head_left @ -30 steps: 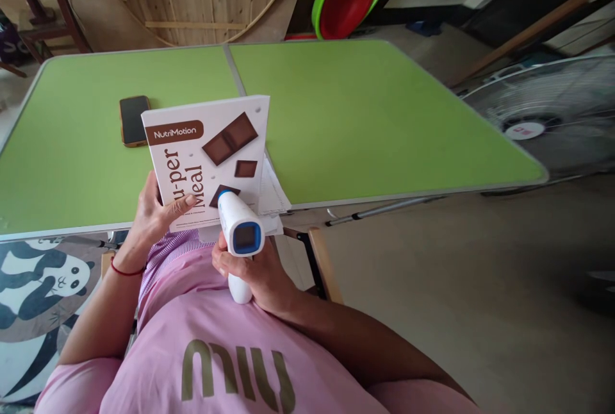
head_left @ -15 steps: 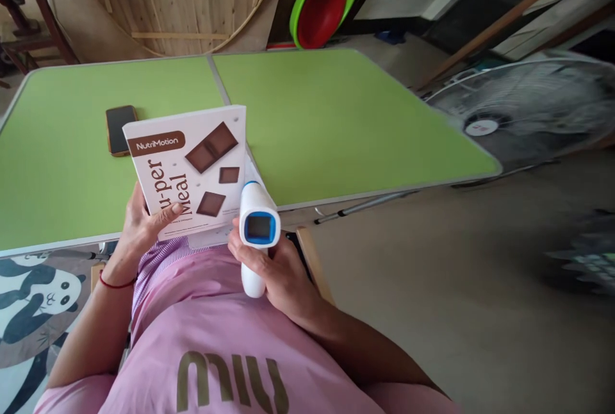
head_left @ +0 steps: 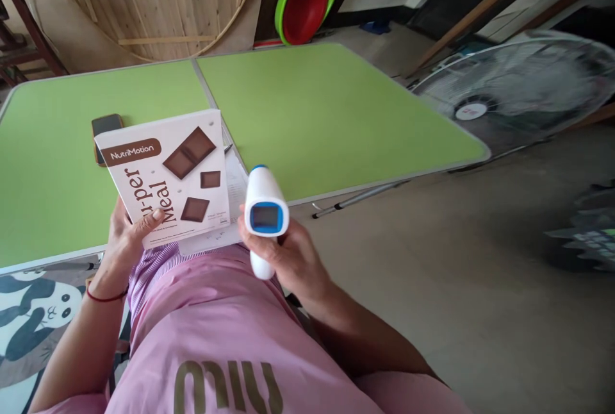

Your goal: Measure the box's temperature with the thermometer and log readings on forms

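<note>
Over the green bench [head_left: 336,113], your left hand [head_left: 125,238] grips the box [head_left: 166,177]; your right hand [head_left: 291,259] clutches the thermometer [head_left: 264,215].

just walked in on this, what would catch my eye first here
The white NutriMotion box with chocolate squares, held upright in the left hand at the green table edge. Beside it, the right hand grips a white and blue thermometer gun.
</note>
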`<action>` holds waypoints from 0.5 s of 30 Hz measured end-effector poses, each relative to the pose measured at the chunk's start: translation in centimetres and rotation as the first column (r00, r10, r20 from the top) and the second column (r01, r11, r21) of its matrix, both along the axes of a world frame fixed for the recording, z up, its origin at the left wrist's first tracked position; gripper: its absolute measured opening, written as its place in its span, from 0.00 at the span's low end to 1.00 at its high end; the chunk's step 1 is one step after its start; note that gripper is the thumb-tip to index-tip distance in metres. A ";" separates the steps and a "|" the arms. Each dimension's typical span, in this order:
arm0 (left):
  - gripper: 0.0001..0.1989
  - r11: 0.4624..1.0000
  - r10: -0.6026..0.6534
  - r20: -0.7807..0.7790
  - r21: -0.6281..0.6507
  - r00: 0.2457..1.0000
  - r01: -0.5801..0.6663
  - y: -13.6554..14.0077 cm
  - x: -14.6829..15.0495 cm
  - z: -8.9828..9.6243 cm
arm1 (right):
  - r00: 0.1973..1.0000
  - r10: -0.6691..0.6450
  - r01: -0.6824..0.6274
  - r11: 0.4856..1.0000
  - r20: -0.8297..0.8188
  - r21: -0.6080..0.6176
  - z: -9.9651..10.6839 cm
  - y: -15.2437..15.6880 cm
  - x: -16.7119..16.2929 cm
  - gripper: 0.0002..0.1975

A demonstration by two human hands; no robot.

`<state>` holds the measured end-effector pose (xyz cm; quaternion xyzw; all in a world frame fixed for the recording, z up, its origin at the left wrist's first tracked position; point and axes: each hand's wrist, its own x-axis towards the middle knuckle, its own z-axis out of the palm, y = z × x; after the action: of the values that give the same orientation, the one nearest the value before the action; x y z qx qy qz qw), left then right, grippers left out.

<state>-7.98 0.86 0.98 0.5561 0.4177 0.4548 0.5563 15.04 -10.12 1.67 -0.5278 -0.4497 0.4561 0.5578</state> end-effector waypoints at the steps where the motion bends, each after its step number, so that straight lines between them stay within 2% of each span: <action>1: 0.33 1.000 -0.004 0.003 -0.005 1.000 0.004 0.2 -0.2 0.0 | 0.997 -0.008 0.005 0.999 0.071 0.047 0.2 0.6 1.0 0.17; 4: 0.31 0.999 -0.007 0.022 0.039 1.000 0.006 1.4 -0.6 0.7 | 0.917 -0.154 0.100 0.982 0.368 0.161 -0.2 3.2 4.7 0.18; 6: 0.31 0.992 -0.025 0.066 0.123 0.998 0.017 3.2 -0.3 1.6 | 0.795 -0.227 0.141 0.971 0.562 0.193 -1.2 5.5 7.2 0.21; 9: 0.37 0.974 -0.060 0.148 0.225 0.987 0.025 7.3 1.1 2.8 | 0.564 -0.238 0.187 0.969 0.791 0.158 -3.1 8.9 10.1 0.23; 12: 0.41 0.963 -0.121 0.180 0.259 0.976 0.071 12.4 2.9 2.7 | 0.399 -0.188 0.252 0.964 0.897 0.090 -4.5 11.3 11.5 0.23; 15: 0.43 0.966 -0.169 0.240 0.231 0.956 0.112 16.9 4.3 1.1 | 0.342 -0.135 0.239 0.970 0.930 0.053 -5.2 12.5 12.4 0.22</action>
<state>-3.69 17.73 2.04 0.5775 0.2495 0.5246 0.5736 27.46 2.39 -3.54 -0.7652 -0.6000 0.0332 0.2311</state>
